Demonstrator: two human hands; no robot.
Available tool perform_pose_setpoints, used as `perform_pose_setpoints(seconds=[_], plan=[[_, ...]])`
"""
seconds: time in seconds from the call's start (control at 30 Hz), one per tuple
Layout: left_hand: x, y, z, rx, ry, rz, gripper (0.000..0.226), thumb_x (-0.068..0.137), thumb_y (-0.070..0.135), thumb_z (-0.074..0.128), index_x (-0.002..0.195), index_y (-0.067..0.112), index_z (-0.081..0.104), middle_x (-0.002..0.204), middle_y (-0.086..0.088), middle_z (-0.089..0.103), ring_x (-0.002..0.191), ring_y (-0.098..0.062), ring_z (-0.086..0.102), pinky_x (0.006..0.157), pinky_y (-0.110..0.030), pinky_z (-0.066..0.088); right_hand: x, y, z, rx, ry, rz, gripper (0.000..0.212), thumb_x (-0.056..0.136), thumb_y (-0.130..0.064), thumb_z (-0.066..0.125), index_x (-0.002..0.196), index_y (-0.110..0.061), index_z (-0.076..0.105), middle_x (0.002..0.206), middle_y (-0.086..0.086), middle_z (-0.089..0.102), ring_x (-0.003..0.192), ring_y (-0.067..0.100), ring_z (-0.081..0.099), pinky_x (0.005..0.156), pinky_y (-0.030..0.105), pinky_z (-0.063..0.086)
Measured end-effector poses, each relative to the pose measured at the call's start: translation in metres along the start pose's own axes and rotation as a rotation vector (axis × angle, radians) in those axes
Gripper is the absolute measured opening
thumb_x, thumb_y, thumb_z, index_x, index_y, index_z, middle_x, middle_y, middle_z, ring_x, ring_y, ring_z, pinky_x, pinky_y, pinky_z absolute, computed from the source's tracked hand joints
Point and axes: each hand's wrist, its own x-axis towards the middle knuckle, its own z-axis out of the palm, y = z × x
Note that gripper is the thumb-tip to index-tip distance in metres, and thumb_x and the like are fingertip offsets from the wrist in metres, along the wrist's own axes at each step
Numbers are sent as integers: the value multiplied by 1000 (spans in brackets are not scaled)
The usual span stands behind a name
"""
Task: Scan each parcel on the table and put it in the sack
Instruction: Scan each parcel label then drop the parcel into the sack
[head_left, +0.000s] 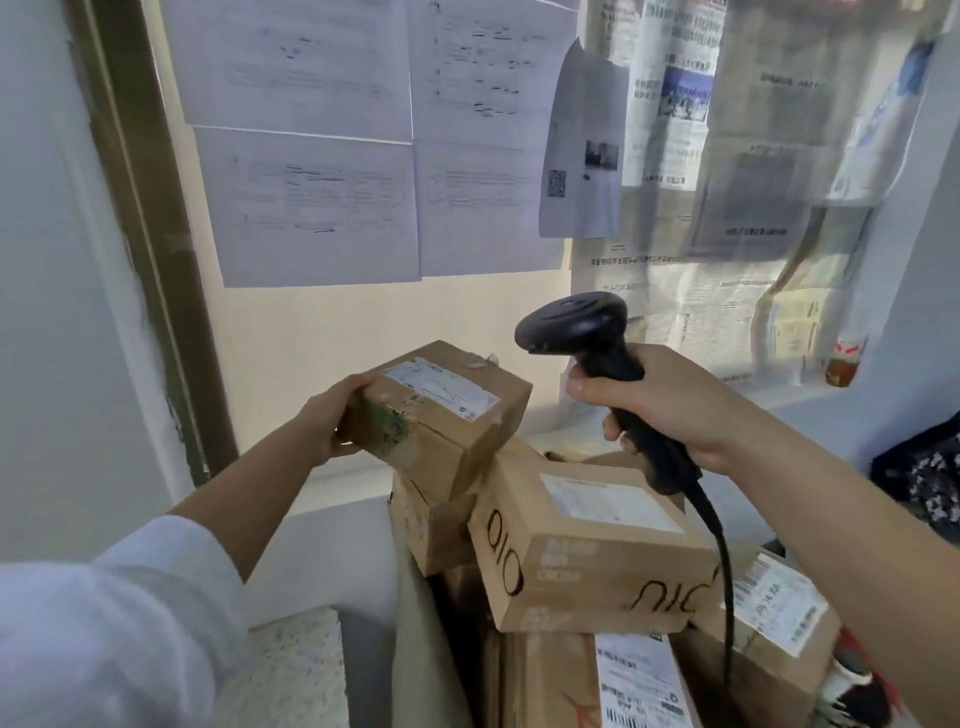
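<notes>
Left hand (332, 415) grips taped parcel (441, 410) above the box pile (587, 551); right hand (660, 400) clamped on scanner (597, 353), head toward its label.

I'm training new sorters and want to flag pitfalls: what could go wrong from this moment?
1. The left hand holds the labelled parcel by one end only, so it could tilt or slip before it is scanned.
2. The scanner cable hangs from the barcode scanner in the right hand across the unevenly stacked boxes. A tug might snag and dislodge one.
</notes>
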Motion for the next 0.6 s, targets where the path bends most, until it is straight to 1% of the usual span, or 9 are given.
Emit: perform_pose_setpoints(seconds=[0.1, 0.23, 0.3, 0.37, 0.43, 0.5, 0.6], plan=[[14, -9, 2, 37, 15, -54, 40, 81, 42, 66, 107, 14, 52, 90, -5, 51, 81, -21, 53, 72, -38, 53, 10, 7, 2, 18, -28, 0, 21, 84, -24, 66, 94, -6, 62, 73, 13, 54, 59, 19, 52, 50, 25, 42], [23, -14, 0, 49, -1, -133, 39, 81, 41, 66, 104, 14, 51, 91, -8, 49, 76, -22, 54, 65, -37, 53, 18, 12, 5, 13, -40, 5, 19, 85, -24, 65, 94, -7, 62, 61, 7, 53, 51, 14, 51, 50, 24, 43], [25, -16, 0, 82, 3, -127, 35, 83, 39, 66, 101, 14, 51, 92, -8, 50, 83, -24, 55, 66, -39, 54, 20, 13, 7, 21, -38, 6, 20, 85, -24, 66, 95, -7, 62, 60, 7, 52, 51, 13, 51, 50, 25, 43], [24, -18, 1, 161, 4, -87, 33, 84, 40, 66, 100, 15, 53, 96, -7, 52, 94, -26, 54, 73, -42, 55, 21, 13, 9, 31, -40, 7, 20, 84, -23, 66, 94, -7, 61, 61, 7, 52, 49, 11, 51, 50, 25, 43], [24, -20, 2, 227, -3, -44, 37, 84, 41, 65, 108, 15, 55, 104, -8, 54, 99, -27, 53, 83, -44, 54, 21, 12, 10, 33, -46, 8, 18, 84, -23, 66, 93, -8, 61, 62, 6, 52, 47, 10, 52, 48, 24, 43], [24, -22, 1, 263, -22, -27, 42, 85, 43, 64, 115, 15, 54, 111, -9, 54, 101, -27, 53, 86, -44, 53, 20, 12, 11, 36, -53, 1, 17, 84, -24, 66, 92, -9, 62, 64, 6, 53, 49, 10, 53, 48, 24, 43], [22, -24, 3, 257, -33, -18, 45, 87, 47, 59, 117, 15, 52, 114, -9, 53, 104, -27, 52, 91, -45, 50, 16, 13, 12, 30, -58, -10, 18, 84, -24, 66, 94, -9, 62, 67, 8, 54, 53, 12, 55, 50, 24, 44]])
